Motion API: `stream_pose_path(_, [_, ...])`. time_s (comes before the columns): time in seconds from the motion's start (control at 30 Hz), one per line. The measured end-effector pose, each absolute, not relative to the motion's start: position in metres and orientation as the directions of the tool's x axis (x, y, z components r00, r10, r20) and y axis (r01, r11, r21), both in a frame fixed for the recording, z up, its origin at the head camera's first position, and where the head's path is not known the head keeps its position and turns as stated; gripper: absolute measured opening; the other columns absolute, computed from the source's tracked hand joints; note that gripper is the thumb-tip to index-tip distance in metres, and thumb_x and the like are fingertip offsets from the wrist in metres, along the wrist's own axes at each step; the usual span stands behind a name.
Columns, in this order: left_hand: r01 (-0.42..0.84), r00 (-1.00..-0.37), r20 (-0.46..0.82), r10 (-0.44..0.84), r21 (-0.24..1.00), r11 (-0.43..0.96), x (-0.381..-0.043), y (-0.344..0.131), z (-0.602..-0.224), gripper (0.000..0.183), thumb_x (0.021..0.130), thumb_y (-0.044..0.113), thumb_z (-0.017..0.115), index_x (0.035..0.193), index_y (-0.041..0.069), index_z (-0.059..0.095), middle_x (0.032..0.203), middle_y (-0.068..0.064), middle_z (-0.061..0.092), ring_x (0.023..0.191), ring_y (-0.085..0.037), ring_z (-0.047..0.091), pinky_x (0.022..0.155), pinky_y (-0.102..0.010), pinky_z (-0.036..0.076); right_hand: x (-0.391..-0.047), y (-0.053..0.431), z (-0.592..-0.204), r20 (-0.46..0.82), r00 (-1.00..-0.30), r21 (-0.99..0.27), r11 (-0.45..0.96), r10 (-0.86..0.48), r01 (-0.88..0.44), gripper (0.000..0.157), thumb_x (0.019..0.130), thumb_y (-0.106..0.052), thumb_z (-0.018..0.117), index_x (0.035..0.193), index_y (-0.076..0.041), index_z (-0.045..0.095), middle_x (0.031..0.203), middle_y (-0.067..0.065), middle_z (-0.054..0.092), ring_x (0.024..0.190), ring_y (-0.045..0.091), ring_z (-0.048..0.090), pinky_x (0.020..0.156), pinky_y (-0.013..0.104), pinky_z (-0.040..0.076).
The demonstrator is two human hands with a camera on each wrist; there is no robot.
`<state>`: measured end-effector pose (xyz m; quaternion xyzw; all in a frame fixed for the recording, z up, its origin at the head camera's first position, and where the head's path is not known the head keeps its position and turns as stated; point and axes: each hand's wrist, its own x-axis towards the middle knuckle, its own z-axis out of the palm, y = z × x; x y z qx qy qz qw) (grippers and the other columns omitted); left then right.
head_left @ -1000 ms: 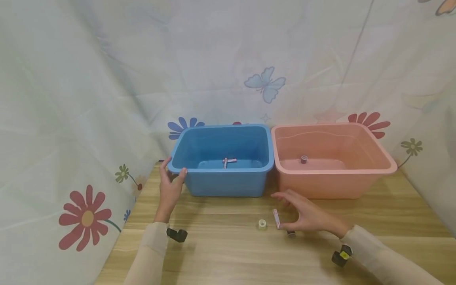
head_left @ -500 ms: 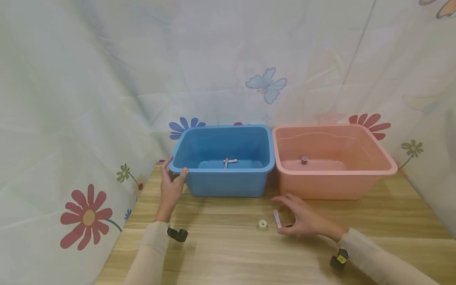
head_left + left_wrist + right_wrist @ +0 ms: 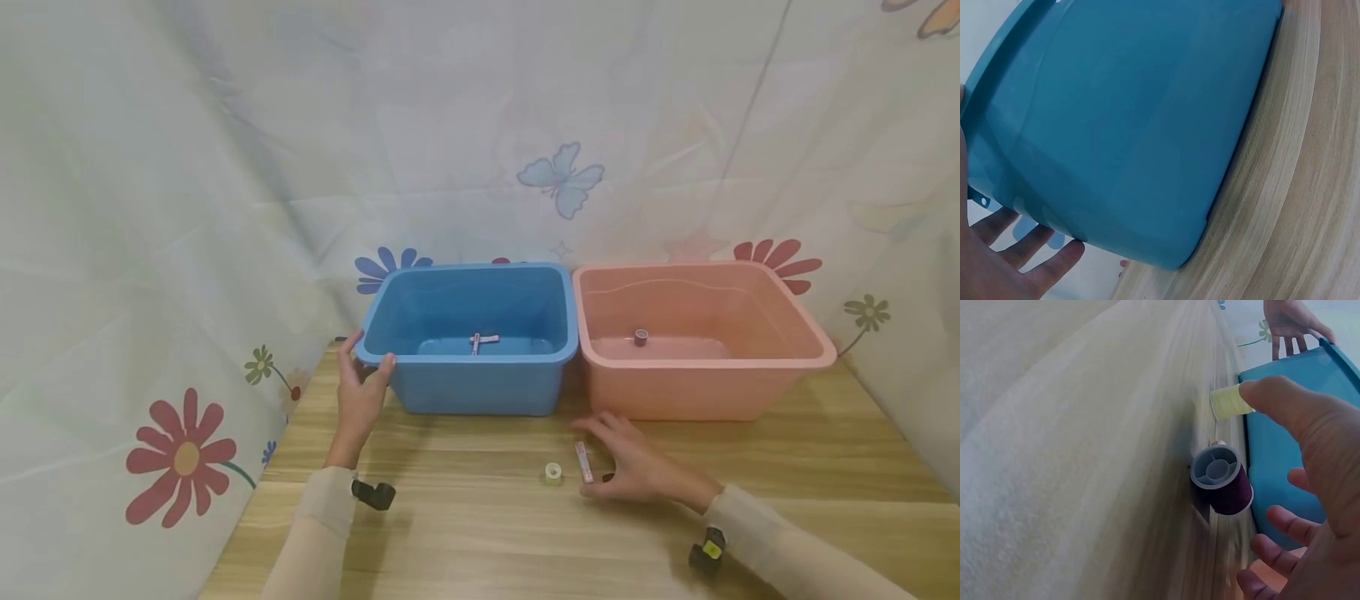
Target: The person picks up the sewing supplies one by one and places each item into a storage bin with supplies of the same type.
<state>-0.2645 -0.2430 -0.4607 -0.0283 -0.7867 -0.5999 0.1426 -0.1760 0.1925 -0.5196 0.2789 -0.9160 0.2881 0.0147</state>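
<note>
My left hand [image 3: 360,410] grips the front left corner of the blue tub [image 3: 480,385], thumb at the front rim and fingers along its left side. My right hand [image 3: 633,462] hovers low over the table with fingers spread and nothing held. Below it a dark purple thread spool [image 3: 1232,494] stands on the wood, mostly hidden by the hand in the head view. A slim pink-and-white bar [image 3: 583,462] lies just left of that spool, near the thumb. Further left is a pale yellow thread spool [image 3: 552,474].
Two crossed pink-and-white bars [image 3: 483,339] lie inside the blue tub. A pink tub [image 3: 708,392] stands against it on the right, with one dark spool [image 3: 641,337] in it. Behind both hangs a patterned curtain [image 3: 465,125].
My right hand has moved slightly toward me, and its thumb has come down closer to the purple spool, covering more of it. The left hand stays on the blue tub.
</note>
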Motion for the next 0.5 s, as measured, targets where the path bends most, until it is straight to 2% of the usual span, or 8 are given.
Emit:
stream_pose_path(0.13, [0.223,-0.958,0.263,-0.118,0.935,0.275,-0.257,-0.240,-0.452,0.076,0.100,0.030,0.067,0.161,0.017,0.023,0.158,-0.020,0.039,0.131,-0.040,0.051,0.082,-0.021,0.053,-0.175,0.191,-0.522,0.201,-0.845,-0.496,0.692,-0.496,-0.524,0.089,0.069,-0.045,0.092,0.145,-0.016,0.054,0.127,0.001,0.054,0.117,0.024,0.050,0.096,0.053,0.045])
stream_pose_path(0.23, [0.230,-0.955,0.272,-0.122,0.933,0.278,-0.260,-0.241,-0.457,0.076,0.100,0.033,0.067,0.161,0.021,0.024,0.159,-0.017,0.039,0.132,-0.039,0.051,0.081,-0.019,0.052,-0.174,0.190,-0.524,0.210,-0.845,-0.488,0.696,-0.492,-0.526,0.088,0.069,-0.044,0.092,0.144,-0.017,0.055,0.124,0.002,0.055,0.114,0.023,0.049,0.094,0.053,0.044])
stream_pose_path(0.37, [0.242,-0.947,0.292,-0.136,0.924,0.297,-0.269,-0.246,-0.471,0.075,0.099,0.040,0.068,0.160,0.031,0.025,0.158,-0.012,0.040,0.131,-0.035,0.052,0.084,-0.025,0.053,-0.173,0.190,-0.526,0.212,-0.847,-0.486,0.699,-0.488,-0.524,0.086,0.069,-0.043,0.092,0.142,-0.017,0.057,0.122,0.002,0.056,0.112,0.022,0.049,0.093,0.053,0.044])
stream_pose_path(0.5, [0.260,-0.938,0.315,-0.143,0.915,0.308,-0.273,-0.247,-0.476,0.074,0.098,0.044,0.068,0.158,0.034,0.027,0.157,-0.010,0.042,0.129,-0.034,0.053,0.087,-0.035,0.055,-0.173,0.190,-0.528,0.204,-0.850,-0.478,0.708,-0.486,-0.520,0.085,0.069,-0.043,0.092,0.142,-0.018,0.058,0.123,0.001,0.055,0.114,0.023,0.049,0.094,0.054,0.043])
